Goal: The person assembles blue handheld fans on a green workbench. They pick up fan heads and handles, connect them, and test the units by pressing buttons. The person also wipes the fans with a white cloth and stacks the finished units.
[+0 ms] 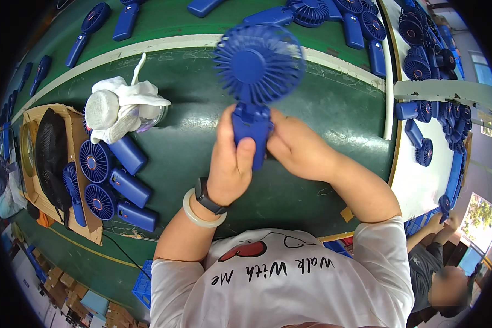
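A blue handheld fan (249, 66) is held upright over the green table, its round grille above the hinge and its handle below. My left hand (228, 158) wraps the handle from the left, its thumb lying across the front. From the other side my right hand (299, 143) is closed against the handle's right edge just below the hinge; its fingertips are partly hidden there. The outer part of the fan head looks blurred. Left of my hands, several more blue fans (100, 201) lie on the table.
A jar draped with white cloth (127, 104) stands behind the left fans, beside an open cardboard box (88, 210) holding a black mesh item (53, 158). More fans lie on the far green belt (164, 24) and right-hand white table (415, 183). A co-worker (429, 273) holds a fan at lower right.
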Motion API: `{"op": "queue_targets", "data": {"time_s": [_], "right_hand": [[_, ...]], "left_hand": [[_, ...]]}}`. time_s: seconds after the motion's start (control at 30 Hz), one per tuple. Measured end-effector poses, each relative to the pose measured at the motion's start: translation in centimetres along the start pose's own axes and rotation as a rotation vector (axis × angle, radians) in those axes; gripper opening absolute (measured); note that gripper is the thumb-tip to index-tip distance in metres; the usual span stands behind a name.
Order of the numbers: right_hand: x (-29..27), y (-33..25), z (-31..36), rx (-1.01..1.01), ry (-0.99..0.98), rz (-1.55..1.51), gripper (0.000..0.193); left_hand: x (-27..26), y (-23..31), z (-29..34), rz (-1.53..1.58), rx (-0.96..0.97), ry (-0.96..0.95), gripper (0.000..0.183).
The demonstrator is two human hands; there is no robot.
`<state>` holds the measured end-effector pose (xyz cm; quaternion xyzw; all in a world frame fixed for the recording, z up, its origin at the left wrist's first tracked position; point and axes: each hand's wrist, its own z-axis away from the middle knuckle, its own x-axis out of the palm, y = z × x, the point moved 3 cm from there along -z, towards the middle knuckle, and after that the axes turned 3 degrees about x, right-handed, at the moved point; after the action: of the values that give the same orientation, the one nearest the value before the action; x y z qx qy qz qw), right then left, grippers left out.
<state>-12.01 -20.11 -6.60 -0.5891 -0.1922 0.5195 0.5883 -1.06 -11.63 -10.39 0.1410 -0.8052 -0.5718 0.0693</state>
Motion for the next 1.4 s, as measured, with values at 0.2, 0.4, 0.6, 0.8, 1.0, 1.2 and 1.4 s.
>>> {"op": "queue_targets", "data": {"time_s": [0.2,0.4,0.6,0.8,1.0,1.2,1.4], "right_hand": [[0.2,0.3,0.4,0.146,0.035,-0.436,0.018],[0.5,1.3,0.9,0.192,0.154,-0.663,0.023],[1.3,-0.3,0.9,0.121,0.197,-0.364,0.032],[2.3,-0.1,0.3,0.136,0.163,-0.630,0.039],[2.0,-1.2,0.5,0.223,0.092,-0.804,0.044],[2.2,-1.1,0.5,0.257,0.117,-0.822,0.045],[0.7,-0.3,-0.3,0.170,0.150,-0.762,0.031]], "left_hand": [[0.4,-0.2,0.3,0.313,-0.200,0.004,0.053],[0.6,-0.8,0.8,0.586,-0.417,-0.033,0.049],[0.5,-0.2,0.4,0.590,-0.376,0.011,0.050],[0.4,-1.4,0.8,0.404,-0.180,0.056,0.048],[0.0,-0.3,0.5,0.218,-0.073,0.076,0.047],[0.0,-1.4,1.1,0.232,-0.111,0.106,0.047],[-0.3,-0.8,0.4,0.510,-0.264,0.075,0.049]]}}
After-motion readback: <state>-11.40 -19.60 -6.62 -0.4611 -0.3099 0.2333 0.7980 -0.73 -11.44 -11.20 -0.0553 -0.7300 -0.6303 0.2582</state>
